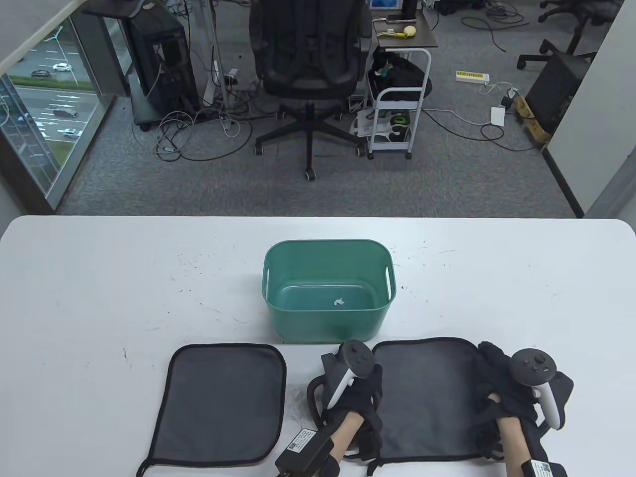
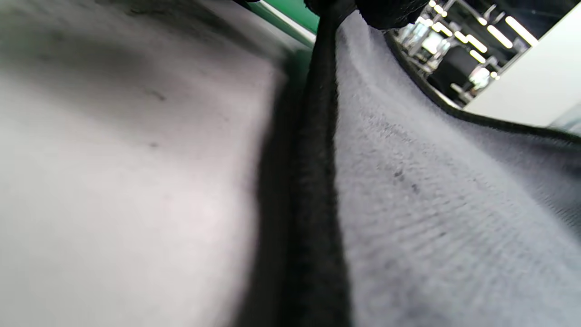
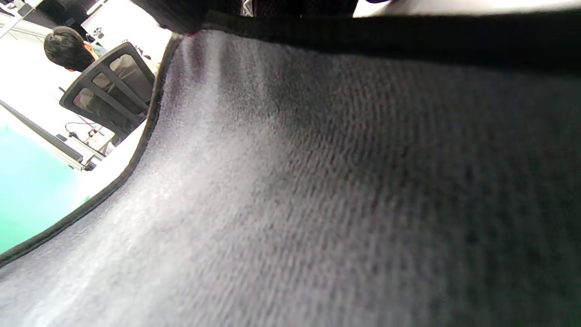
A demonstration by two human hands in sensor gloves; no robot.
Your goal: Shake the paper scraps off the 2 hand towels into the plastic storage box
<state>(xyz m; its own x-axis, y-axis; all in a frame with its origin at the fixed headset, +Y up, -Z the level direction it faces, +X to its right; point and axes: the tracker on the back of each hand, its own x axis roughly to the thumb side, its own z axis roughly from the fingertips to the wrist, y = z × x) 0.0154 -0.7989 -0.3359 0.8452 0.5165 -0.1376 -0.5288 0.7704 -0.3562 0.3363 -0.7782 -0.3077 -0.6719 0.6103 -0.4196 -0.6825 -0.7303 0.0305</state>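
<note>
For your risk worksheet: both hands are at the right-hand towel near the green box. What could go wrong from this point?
1. The storage box stands close behind the right towel; lifting the towel could knock it.
2. No scraps show on this towel; any hidden ones could fall on the table rather than in the box.
3. The left hand and right hand grips are hidden; a weak hold may slip.

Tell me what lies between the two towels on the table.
In the table view, the left hand sits on a bare strip of table between the left towel and the right towel, at the right towel's edge.
</note>
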